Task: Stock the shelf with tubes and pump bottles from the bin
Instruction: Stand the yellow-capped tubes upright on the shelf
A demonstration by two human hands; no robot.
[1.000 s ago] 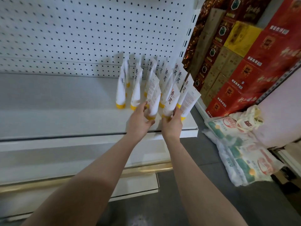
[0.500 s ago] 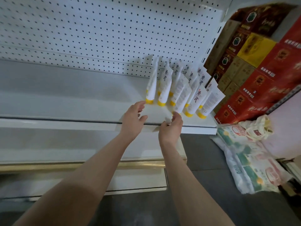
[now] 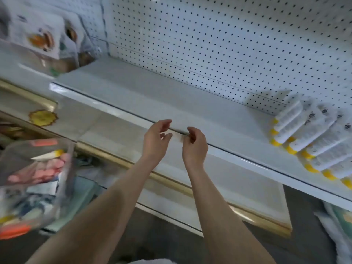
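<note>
Several white tubes with yellow caps (image 3: 312, 138) stand in a tight group at the right end of the white shelf (image 3: 171, 100). A clear plastic bin (image 3: 32, 180) at the lower left holds pink-capped items and a white tube with a yellow cap, all blurred. My left hand (image 3: 155, 141) and my right hand (image 3: 194, 145) hover side by side in front of the shelf's front edge, well left of the tubes. Both hold nothing, with fingers loosely curled.
A white pegboard (image 3: 219, 44) backs the shelf. Packaged goods (image 3: 43, 39) fill the neighbouring bay at the upper left. A lower white base with a gold trim (image 3: 171, 183) runs under the shelf. A white and green bag (image 3: 339, 221) lies on the dark floor at the right.
Both hands have let go of the tubes and drawn back from them. The view has swung left, so the tubes now sit at the far right and the bin shows at the left.
</note>
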